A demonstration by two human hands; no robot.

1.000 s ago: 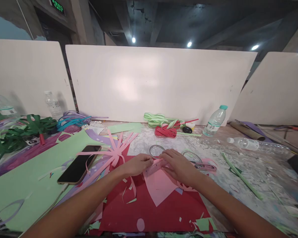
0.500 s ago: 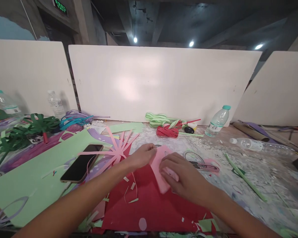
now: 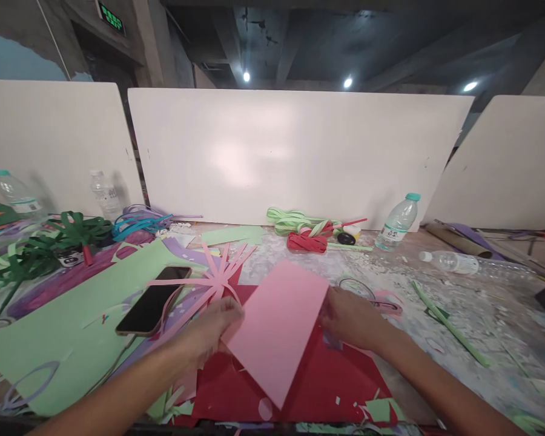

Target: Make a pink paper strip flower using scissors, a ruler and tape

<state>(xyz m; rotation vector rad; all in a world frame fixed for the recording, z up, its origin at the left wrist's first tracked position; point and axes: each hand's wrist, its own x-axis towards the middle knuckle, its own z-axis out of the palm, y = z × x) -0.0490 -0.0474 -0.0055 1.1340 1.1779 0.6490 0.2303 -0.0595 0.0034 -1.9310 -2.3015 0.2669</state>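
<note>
A flat pink sheet of paper [image 3: 278, 330] is held up at a slant between both hands. My left hand [image 3: 218, 324] pinches its left corner, and my right hand [image 3: 349, 315] grips the right corner, its fingertips partly hidden behind the paper. Beneath lies a large red sheet [image 3: 345, 378] with small scraps on it. Just beyond my left hand, a pink strip-cut paper piece [image 3: 218, 280] fans out, next to a dark phone [image 3: 153, 300].
A light green sheet [image 3: 72, 315] covers the left side. Scissors with pink paper [image 3: 387, 303] lie right of my right hand. Farther back are red ribbon [image 3: 307, 241], an upright bottle [image 3: 397, 223] and a lying bottle [image 3: 463, 264]. A white board [image 3: 295, 154] stands behind.
The pink paper, smaller and partly covered by my fingers before, is now spread out flat. My left hand has come down and left, my right hand has moved right.
</note>
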